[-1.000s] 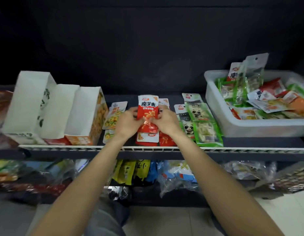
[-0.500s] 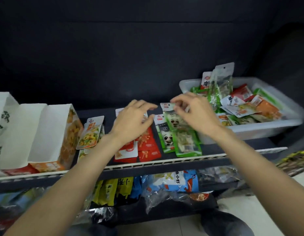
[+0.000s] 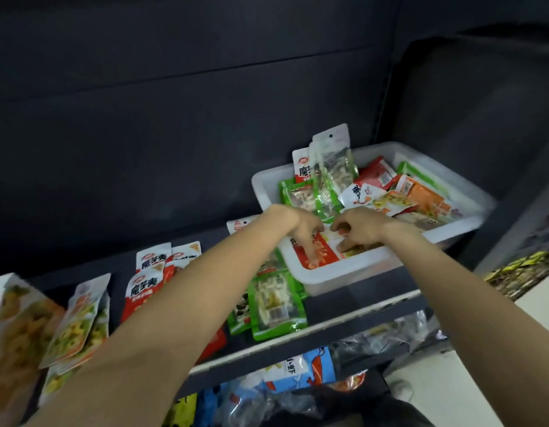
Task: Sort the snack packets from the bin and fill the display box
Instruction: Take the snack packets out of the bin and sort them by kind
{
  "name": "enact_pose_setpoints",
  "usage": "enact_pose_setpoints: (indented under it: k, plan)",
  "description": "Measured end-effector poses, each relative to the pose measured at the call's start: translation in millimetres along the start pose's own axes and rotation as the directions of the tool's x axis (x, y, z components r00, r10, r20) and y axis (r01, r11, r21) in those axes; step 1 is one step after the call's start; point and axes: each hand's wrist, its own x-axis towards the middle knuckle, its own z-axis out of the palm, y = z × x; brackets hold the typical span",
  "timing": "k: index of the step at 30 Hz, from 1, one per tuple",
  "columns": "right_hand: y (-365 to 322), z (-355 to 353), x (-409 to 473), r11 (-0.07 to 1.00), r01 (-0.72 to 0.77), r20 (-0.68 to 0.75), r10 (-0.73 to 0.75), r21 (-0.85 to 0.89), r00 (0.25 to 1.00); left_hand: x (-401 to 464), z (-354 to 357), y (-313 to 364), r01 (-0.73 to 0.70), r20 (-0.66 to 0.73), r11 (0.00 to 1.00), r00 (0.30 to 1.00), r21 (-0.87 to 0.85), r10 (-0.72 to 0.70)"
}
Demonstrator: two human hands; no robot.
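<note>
Both hands were down in the near corner of the white bin (image 3: 338, 274), which sat at the right end of the dark shelf (image 3: 353, 315). The left hand (image 3: 307, 232) reached in with its fingers pointing down onto a red packet (image 3: 321, 257) lying flat against the bin's front wall; the blur hid whether those fingers pinched the packet or only pressed it. The right hand (image 3: 356, 231) had its fingers curled just beside, over the yellowish packets next to the red one — whether it gripped any of them I could not tell. The two hands nearly touched, probably so that one could part the heap while the other drew a packet free.

The rest of the bin held a loose jumble, with a clear packet (image 3: 331, 161) propped upright at the back. On the shelf to the left lay sorted groups — green packets (image 3: 276, 306) just beside the bin, red-and-white packets (image 3: 147, 282) further along, yellow packets (image 3: 79, 322) beyond them — likely grouped by kind so each could be loaded together. The display box (image 3: 8, 328) stood at the far left edge, well apart from the bin. Sorting seemed only partly done, as the bin was far from empty.
</note>
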Motion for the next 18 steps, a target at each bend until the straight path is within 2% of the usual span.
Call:
enact_pose_setpoints:
  k: [2,5,7,9,11,12,14,15,17,18]
  plan:
    - [2,3,3,0.999,-0.02,-0.039,0.021,0.032,0.999,6,-3,-5,-0.035,-0.001,0.998,0.999,0.047,0.035]
    - [1,3,4,0.996,0.005,-0.114,0.005,0.087,0.993,7,-7,-13,-0.109,-0.139,0.978,0.981,0.178,0.135]
    - [-2,1,0,0.987,0.058,-0.158,-0.034,0.149,0.987,4,-8,-18,-0.138,-0.179,0.958,0.966,0.253,0.186]
    - [-7,-2,-9,0.949,0.128,-0.197,-0.072,0.29,0.978,-3,-10,-22,-0.15,-0.222,0.962,0.954,0.227,0.202]
    - [-14,-5,-19,0.882,0.187,-0.243,-0.086,0.433,0.966,-15,-14,-26,-0.177,-0.32,0.977,0.925,0.119,0.206]
    - [-17,-7,-23,0.876,0.201,-0.269,-0.086,0.437,0.959,-23,-16,-27,-0.208,-0.388,0.977,0.897,0.053,0.212]
    - [-21,-10,-31,0.919,0.202,-0.352,-0.075,0.34,0.933,-43,-17,-29,-0.295,-0.579,0.952,0.791,-0.084,0.195]
    - [-25,-13,-37,0.931,0.196,-0.417,-0.053,0.308,0.907,-53,-15,-29,-0.355,-0.705,0.923,0.693,-0.151,0.151]
    - [-37,-19,-49,0.897,0.232,-0.562,0.022,0.377,0.827,-77,-6,-27,-0.521,-0.888,0.794,0.456,-0.313,-0.05]
    - [-46,-20,-56,0.836,0.284,-0.611,0.076,0.47,0.788,-91,1,-24,-0.598,-0.898,0.685,0.393,-0.415,-0.2]
